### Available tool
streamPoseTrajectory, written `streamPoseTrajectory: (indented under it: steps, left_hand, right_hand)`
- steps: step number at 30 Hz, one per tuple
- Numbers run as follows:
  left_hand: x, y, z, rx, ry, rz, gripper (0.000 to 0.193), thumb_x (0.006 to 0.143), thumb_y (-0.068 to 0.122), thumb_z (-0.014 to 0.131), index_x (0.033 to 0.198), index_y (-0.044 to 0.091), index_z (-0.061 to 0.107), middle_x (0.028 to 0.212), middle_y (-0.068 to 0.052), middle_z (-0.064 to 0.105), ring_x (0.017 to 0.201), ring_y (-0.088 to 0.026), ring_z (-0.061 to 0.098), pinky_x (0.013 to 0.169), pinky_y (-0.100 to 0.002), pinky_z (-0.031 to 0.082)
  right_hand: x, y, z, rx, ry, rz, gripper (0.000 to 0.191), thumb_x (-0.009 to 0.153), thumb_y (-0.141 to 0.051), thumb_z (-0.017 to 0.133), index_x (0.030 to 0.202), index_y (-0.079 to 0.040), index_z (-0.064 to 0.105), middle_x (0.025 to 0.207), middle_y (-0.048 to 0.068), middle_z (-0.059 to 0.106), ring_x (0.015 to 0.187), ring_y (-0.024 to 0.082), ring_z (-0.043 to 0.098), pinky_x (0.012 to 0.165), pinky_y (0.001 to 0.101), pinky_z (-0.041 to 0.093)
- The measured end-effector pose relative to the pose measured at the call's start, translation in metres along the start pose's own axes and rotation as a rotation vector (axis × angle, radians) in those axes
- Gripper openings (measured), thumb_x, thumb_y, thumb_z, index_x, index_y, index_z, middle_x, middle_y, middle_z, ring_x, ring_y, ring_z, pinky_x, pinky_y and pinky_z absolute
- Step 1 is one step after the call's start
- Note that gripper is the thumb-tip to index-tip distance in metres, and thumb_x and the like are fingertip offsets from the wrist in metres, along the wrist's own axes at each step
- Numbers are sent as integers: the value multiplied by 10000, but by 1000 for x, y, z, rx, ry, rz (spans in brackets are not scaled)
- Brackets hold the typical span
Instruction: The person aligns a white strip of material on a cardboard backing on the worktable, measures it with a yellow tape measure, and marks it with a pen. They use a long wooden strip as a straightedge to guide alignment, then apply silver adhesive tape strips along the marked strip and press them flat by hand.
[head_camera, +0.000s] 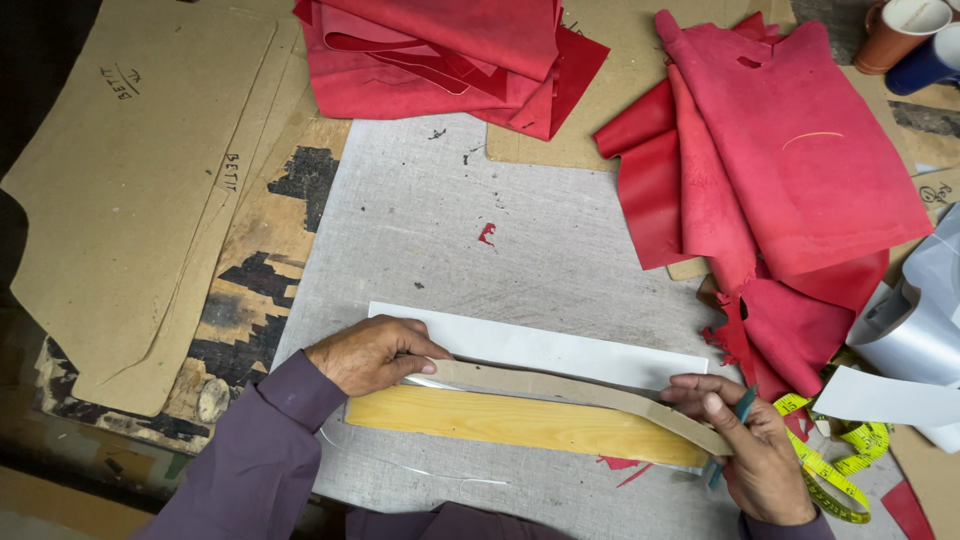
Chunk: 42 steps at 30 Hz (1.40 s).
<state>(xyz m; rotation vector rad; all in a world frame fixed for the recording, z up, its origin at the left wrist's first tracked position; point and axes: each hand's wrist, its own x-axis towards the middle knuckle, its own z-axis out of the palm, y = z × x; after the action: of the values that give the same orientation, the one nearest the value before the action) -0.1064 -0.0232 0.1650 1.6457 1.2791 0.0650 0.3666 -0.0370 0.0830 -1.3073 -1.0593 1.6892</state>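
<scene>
Head view: pinning a curved cardboard pattern strip (590, 395) over a white sheet (560, 352) and yellow wooden board (520, 422).

Looking thin, light, stiff-ish but bendy; probably best pressed flat at both ends. Left hand (372, 352) pressing fingers down on one end, right hand (765, 450) clenching a teal tool (742, 408) while touching the other end.

Left hand (372, 352) flat — right hand (752, 440) gripping
</scene>
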Motion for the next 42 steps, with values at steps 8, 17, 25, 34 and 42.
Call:
streamPoseTrajectory:
  steps: [8, 17, 25, 34, 42]
  left_hand:
    - [27, 1, 0, 47, -21, -30, 315, 918, 193, 688, 1226, 187, 754, 1044, -75, 757, 982, -196, 735, 892, -336, 589]
    - [29, -13, -1, 22, 255, -109, 234, 884, 174, 738, 1109, 139, 793, 1055, -53, 800, 927, -158, 757, 858, -318, 608]
    - [26, -32, -2, -45, 405, -151, 146, 832, 134, 800, 973, 101, 816, 972, -42, 782, 815, -130, 734, 762, -267, 621]
    - [23, -37, -2, -19, 482, -177, 107, 799, 140, 834, 890, 85, 822, 896, -27, 764, 778, -126, 713, 739, -261, 611]
    - [20, -33, 3, -12, 511, -156, 74, 797, 98, 823, 869, 80, 822, 894, -32, 765, 826, -130, 740, 791, -256, 627]
  right_hand:
    - [9, -11, -4, -104, 217, 44, 223, 945, -29, 657, 1129, 82, 717, 936, 113, 752, 793, 159, 707, 703, 271, 526]
    - [21, -21, -4, -483, 292, -49, 203, 934, -60, 704, 1105, 30, 768, 900, 106, 796, 803, 119, 706, 774, 261, 544]
    - [32, -16, -1, -580, 344, -58, 192, 885, -77, 767, 1057, 8, 775, 888, 88, 792, 784, 98, 697, 775, 248, 552]
    - [33, -10, 9, -723, 432, -102, 174, 846, -107, 823, 991, -17, 793, 796, 79, 770, 689, 105, 662, 693, 262, 538]
    - [30, -6, 6, -737, 466, -125, 169, 813, -129, 853, 936, -32, 787, 758, 74, 755, 655, 112, 652, 660, 273, 529]
